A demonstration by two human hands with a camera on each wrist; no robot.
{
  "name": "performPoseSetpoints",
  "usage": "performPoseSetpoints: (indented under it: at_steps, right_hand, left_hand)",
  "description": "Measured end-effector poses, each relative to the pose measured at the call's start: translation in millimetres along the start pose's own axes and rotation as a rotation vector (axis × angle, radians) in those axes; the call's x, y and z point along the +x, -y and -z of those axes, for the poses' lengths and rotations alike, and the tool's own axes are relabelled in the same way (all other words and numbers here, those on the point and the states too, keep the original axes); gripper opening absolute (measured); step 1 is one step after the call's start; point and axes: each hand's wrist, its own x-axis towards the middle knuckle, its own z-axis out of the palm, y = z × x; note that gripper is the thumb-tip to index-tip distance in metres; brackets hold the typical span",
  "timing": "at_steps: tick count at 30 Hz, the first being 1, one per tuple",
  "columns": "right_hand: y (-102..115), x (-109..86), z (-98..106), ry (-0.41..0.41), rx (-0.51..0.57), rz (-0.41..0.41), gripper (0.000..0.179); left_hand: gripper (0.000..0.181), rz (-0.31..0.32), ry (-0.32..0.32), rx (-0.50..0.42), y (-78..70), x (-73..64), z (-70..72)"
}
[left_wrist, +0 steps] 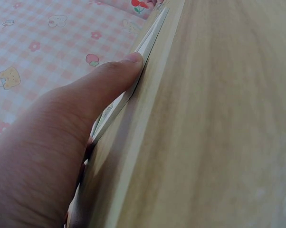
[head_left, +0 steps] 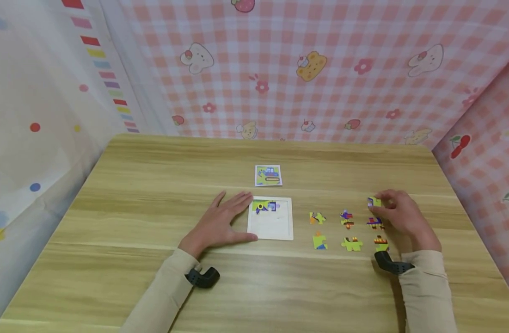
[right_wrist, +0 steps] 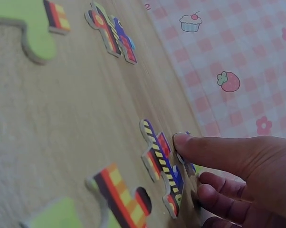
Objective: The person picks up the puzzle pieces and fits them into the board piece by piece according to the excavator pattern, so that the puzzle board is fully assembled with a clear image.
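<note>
My left hand (head_left: 221,223) lies at the left side of a white square puzzle tray (head_left: 272,226), its straight fingers at the upper left corner. The left thumb (left_wrist: 126,64) rests on the tray's near edge. Joined picture pieces (head_left: 262,206) fill part of the tray's top row. At the far right my right hand (head_left: 404,216) pinches a green and purple puzzle piece (head_left: 373,202) by its edge; in the right wrist view the thumb covers much of it. Just below it lies a striped puzzle piece (right_wrist: 159,159), apart from the fingers.
Several loose pieces lie in rows right of the tray, among them a green piece (head_left: 319,241) and an orange-striped piece (right_wrist: 119,194). Behind the tray is a small picture card (head_left: 268,175) of an excavator. A checked cloth (head_left: 254,92) hangs along the table's back edge.
</note>
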Motion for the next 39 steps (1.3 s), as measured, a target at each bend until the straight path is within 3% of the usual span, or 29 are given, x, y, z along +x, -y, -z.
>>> performPoseSetpoints:
  at_steps: [4, 10, 17, 25, 32, 39]
  right_hand:
    - [0.6, -2.3, -0.9, -0.030, 0.037, -0.029, 0.044]
    - [5.9, -8.0, -6.3, -0.173, 0.024, -0.011, 0.036]
    - [32.8, -13.0, -14.3, -0.299, 0.103, 0.051, 0.033]
    - [85.1, -3.3, -42.9, -0.247, 0.181, 0.148, 0.030]
    - [118.6, 9.1, -71.5, -0.168, 0.308, 0.113, 0.026]
    - [141.7, 19.5, -100.1, -0.110, 0.362, 0.127, 0.025]
  left_hand:
    - [0.109, -0.002, -0.003, -0.001, -0.5, -0.2, -0.6]
    - [0.109, -0.009, -0.005, 0.002, -0.9, 0.1, -1.9]
    - [0.109, -0.008, -0.003, -0.004, -2.1, 0.0, -1.7]
    - [0.109, -0.003, -0.010, -0.009, 0.8, -0.6, 0.1]
    - [0.110, -0.014, -0.019, -0.007, 2.2, -0.3, 0.6]
    - [0.110, -0.017, -0.013, -0.003, 0.5, -0.1, 0.5]
